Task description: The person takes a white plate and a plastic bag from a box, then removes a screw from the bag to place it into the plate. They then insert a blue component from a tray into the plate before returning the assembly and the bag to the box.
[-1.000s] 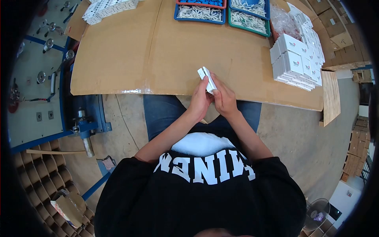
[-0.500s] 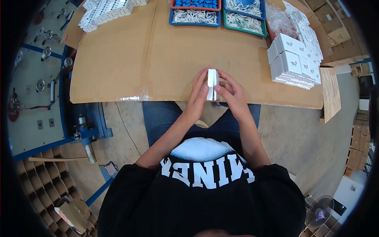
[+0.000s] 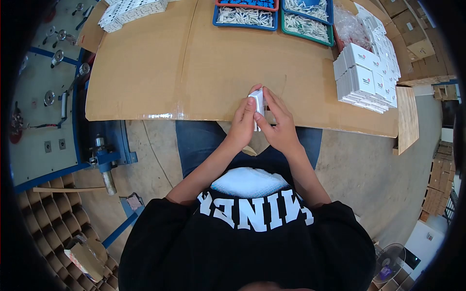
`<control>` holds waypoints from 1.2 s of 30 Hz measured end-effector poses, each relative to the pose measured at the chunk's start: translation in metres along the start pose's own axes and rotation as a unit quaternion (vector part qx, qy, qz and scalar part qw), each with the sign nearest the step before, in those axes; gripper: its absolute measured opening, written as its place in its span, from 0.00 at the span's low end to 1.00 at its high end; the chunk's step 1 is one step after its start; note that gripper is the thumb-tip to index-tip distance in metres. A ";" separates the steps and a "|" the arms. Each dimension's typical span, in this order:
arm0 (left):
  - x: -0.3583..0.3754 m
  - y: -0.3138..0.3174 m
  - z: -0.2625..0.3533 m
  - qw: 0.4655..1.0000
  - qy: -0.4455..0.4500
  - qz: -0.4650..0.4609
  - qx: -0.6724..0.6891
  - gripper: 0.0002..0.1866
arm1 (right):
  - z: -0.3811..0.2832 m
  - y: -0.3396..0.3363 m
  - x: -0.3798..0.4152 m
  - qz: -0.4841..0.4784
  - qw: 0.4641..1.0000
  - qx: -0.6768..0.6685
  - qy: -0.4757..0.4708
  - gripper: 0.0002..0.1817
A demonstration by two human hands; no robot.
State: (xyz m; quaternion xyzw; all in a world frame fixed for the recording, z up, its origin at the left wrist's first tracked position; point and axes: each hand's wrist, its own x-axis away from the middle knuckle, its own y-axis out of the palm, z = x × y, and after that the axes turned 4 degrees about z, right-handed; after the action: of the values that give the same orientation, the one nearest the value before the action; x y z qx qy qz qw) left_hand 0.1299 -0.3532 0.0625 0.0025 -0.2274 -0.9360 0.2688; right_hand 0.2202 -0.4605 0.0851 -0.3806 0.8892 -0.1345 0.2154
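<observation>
A small white box point(image 3: 258, 103) stands on edge between my two hands, at the front edge of the cardboard-covered table point(image 3: 141, 82). Its left side is held by my left hand point(image 3: 243, 118), with the thumb near the top. My right hand point(image 3: 280, 125) presses on the other side, fingers stretched along it and the thumb at its near end. The fingers partly cover the box. To the right stand stacked white boxes point(image 3: 363, 80). At the back are a blue tray point(image 3: 245, 25) and a green tray point(image 3: 307, 38) of small white pieces.
A red tray of blue pieces point(image 3: 247, 4) and clear plastic bags point(image 3: 348, 26) lie at the back. More patterned white boxes point(image 3: 133, 13) stand at the back left. A machine panel point(image 3: 41, 116) is left of the table; a fan point(image 3: 390, 262) stands lower right.
Both hands have closed further around the white box, which has turned and is more covered by the fingers. My right hand has shifted slightly left and down. The whole view has tilted a little.
</observation>
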 end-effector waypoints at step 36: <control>0.000 0.003 0.009 0.903 0.321 0.031 -0.285 0.45 | -0.037 0.033 -0.003 0.087 0.844 -0.416 0.326 0.26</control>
State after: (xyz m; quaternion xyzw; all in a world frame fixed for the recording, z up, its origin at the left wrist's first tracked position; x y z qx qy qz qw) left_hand 0.1306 -0.3516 0.0724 0.2190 0.1472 -0.9005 0.3456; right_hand 0.1835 -0.4337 0.1053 -0.2901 0.9100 0.1515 -0.2545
